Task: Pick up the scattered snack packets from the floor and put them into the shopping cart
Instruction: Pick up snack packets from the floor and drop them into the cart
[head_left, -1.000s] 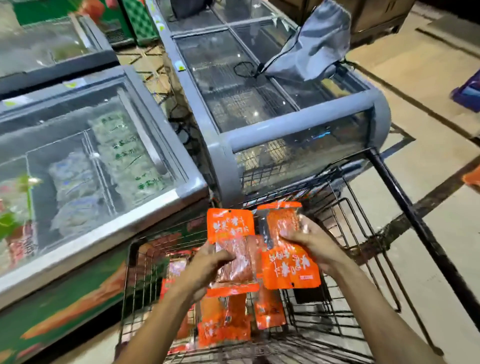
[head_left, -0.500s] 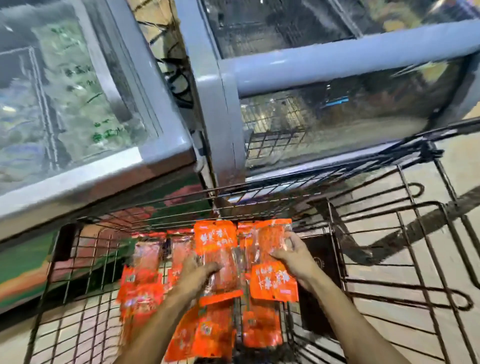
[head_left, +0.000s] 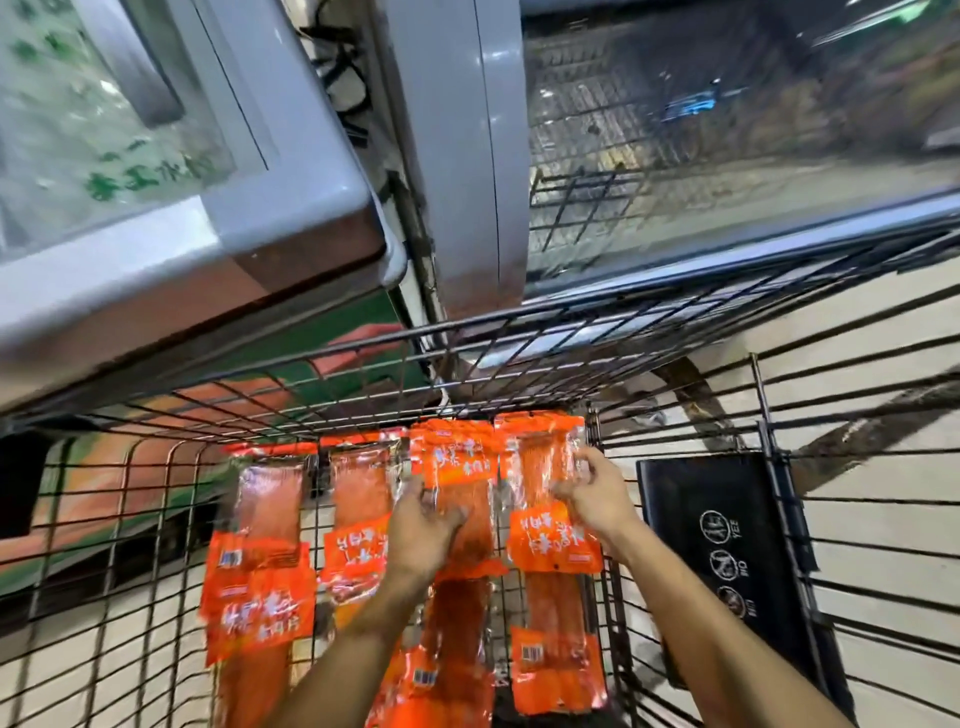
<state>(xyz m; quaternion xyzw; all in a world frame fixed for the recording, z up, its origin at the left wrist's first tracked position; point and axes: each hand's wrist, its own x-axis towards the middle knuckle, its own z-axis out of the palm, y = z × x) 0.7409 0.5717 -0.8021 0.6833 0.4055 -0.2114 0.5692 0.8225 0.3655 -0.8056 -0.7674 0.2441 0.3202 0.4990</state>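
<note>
Both my hands reach down into the black wire shopping cart (head_left: 519, 332). My left hand (head_left: 423, 527) grips an orange snack packet (head_left: 457, 462) by its left edge, thumb lying across its clear window. Beside it, my right hand (head_left: 595, 493) pinches the right edge of a second orange packet (head_left: 545, 535). Both packets are low in the cart, close to its far wall. Several more orange packets lie on the cart floor, one at the left (head_left: 260, 597) and one below my right hand (head_left: 558, 660).
A black plastic flap (head_left: 722, 545) with white icons stands against the cart's right side. Two grey glass-topped chest freezers (head_left: 291, 208) (head_left: 467, 156) stand just beyond the cart's far wall. Pale tiled floor (head_left: 883, 322) shows through the wires on the right.
Both hands have gone down from above the cart's rim into the basket with their packets. The view has tilted down and moved closer to the cart.
</note>
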